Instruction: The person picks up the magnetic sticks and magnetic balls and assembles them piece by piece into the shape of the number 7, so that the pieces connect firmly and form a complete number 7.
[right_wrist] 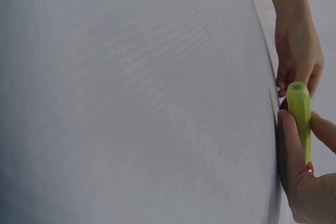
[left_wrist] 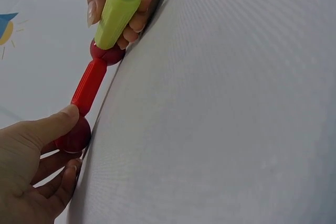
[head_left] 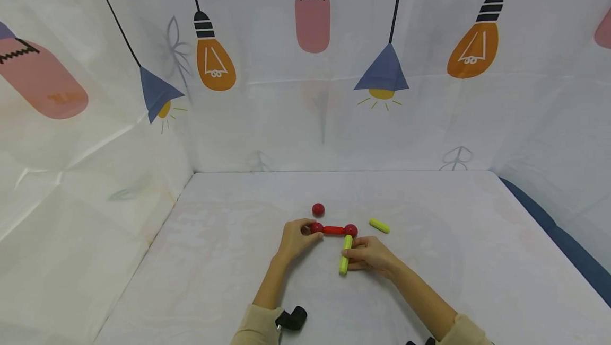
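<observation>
Between finger and thumb my left hand (head_left: 297, 240) pinches a dark red ball (left_wrist: 75, 136) at one end of a red magnetic rod (head_left: 333, 230). Another red ball (head_left: 350, 230) sits on that rod's other end. My right hand (head_left: 373, 255) grips a yellow-green magnetic rod (head_left: 345, 260), whose far end meets this second ball. A grey magnet disc shows in the rod's near end in the left wrist view. From the right wrist view, the yellow-green rod (right_wrist: 300, 114) lies between thumb and fingers, and the balls are mostly hidden.
Behind the left hand lies a loose red ball (head_left: 318, 209). A second yellow-green rod (head_left: 379, 226) rests on the white table (head_left: 229, 202) beyond the right hand. A white sheet printed with lamps (head_left: 267, 122) hangs at the back and sides.
</observation>
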### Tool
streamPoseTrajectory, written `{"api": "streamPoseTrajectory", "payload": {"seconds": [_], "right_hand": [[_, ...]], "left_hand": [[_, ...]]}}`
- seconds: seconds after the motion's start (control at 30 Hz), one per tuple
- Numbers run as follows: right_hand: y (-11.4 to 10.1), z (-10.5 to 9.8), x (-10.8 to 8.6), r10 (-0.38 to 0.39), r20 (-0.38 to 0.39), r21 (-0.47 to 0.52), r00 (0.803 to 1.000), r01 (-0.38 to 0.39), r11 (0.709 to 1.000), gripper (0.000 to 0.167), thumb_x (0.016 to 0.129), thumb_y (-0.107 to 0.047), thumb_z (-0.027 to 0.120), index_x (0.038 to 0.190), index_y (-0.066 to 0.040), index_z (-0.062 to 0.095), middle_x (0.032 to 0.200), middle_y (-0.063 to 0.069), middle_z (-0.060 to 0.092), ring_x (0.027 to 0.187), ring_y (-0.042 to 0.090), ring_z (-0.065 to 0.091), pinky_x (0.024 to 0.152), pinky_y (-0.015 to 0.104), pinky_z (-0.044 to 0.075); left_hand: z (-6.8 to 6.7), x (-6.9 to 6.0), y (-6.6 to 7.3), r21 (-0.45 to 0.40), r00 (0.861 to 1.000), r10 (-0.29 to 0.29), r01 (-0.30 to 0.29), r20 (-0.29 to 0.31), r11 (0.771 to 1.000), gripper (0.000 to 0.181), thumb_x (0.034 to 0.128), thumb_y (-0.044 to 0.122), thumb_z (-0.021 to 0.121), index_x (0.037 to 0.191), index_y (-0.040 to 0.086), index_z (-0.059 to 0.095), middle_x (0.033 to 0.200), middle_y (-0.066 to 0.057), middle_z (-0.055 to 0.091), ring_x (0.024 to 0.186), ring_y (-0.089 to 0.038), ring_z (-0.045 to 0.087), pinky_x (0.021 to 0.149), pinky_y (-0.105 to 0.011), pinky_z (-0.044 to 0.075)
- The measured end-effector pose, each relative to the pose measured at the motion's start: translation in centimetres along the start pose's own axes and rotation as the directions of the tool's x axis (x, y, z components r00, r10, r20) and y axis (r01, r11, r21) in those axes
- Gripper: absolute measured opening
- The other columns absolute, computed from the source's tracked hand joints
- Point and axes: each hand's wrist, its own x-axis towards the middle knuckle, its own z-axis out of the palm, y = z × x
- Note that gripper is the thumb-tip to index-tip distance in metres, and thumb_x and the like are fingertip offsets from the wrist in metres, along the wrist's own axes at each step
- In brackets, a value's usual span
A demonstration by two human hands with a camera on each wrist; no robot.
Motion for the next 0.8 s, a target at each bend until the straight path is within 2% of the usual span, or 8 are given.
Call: {"api": "streamPoseTrajectory", "payload": {"seconds": [0.13, 0.3, 0.6, 0.8], "right_hand": [[-0.05, 0.03, -0.03, 0.007, -0.004, 0.002, 1.0, -0.007, 1.0, 0.044, 0.086, -0.012, 0.068, 0.113, 0.016, 0.046, 0.09, 0.01, 0.063, 0.078, 0.015, 0.065, 0.077, 0.036, 0.054], [-0.06, 0.04, 0.04, 0.014, -0.014, 0.002, 1.0, -0.014, 1.0, 0.048, 0.086, -0.013, 0.068, 0.116, 0.017, 0.044, 0.09, 0.01, 0.064, 0.078, 0.015, 0.066, 0.076, 0.035, 0.054], [-0.01, 0.07, 0.15, 0.031, -0.038, 0.032, 0.999, -0.03, 0.999, 0.065, 0.086, -0.011, 0.068, 0.129, 0.02, 0.029, 0.09, 0.011, 0.066, 0.08, 0.018, 0.067, 0.076, 0.035, 0.054], [-0.08, 0.04, 0.06, 0.036, -0.04, 0.038, 0.999, -0.034, 0.999, 0.067, 0.086, -0.011, 0.068, 0.13, 0.019, 0.027, 0.088, 0.01, 0.067, 0.079, 0.019, 0.067, 0.075, 0.035, 0.055]], "left_hand": [[0.01, 0.02, -0.09, 0.001, 1.0, 0.012, -0.012, -0.011, 1.0, 0.031, 0.0761, 0.017, 0.078, 0.102, 0.001, 0.07, 0.085, -0.006, 0.067, 0.074, -0.014, 0.056, 0.066, -0.021, 0.047], [0.03, 0.05, -0.04, 0.002, 1.0, -0.001, 0.001, -0.01, 1.0, 0.032, 0.0762, 0.018, 0.078, 0.103, 0.002, 0.07, 0.085, -0.005, 0.067, 0.074, -0.013, 0.056, 0.066, -0.021, 0.047], [-0.02, 0.05, 0.01, 0.01, 1.0, -0.009, 0.009, -0.004, 1.0, 0.033, 0.0774, 0.02, 0.077, 0.104, 0.003, 0.07, 0.086, -0.005, 0.067, 0.076, -0.014, 0.056, 0.067, -0.022, 0.047], [0.05, 0.05, -0.09, 0.003, 1.0, 0.014, -0.014, -0.014, 1.0, 0.032, 0.0764, 0.019, 0.078, 0.102, 0.002, 0.07, 0.085, -0.006, 0.067, 0.074, -0.014, 0.057, 0.065, -0.021, 0.048]]}}
